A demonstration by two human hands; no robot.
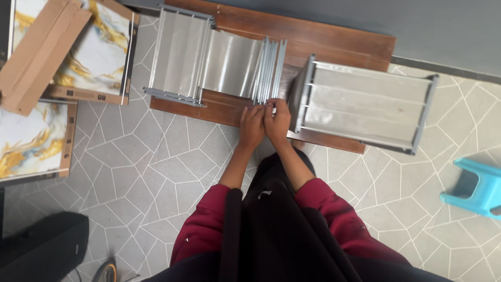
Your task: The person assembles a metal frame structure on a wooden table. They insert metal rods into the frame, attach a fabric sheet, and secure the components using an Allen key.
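Observation:
My left hand [252, 126] and my right hand [278, 121] are pressed side by side at the near ends of a stack of thin grey metal panels [269, 70] standing on edge on a brown wooden board [334, 39]. Fingers of both hands curl onto the panel ends; the grip itself is partly hidden. A wider silvery sheet [229, 62] leans left of the stack. An assembled grey metal frame rack [365, 104] lies just right of my hands. Another grey frame [177, 55] lies to the left.
Marble-patterned boards in cardboard packing [78, 52] lie at the upper left, another marble-patterned board [31, 141] below them. A blue plastic stool [477, 185] stands at the right edge. A black object [44, 245] sits at the lower left. The floor is grey patterned tile.

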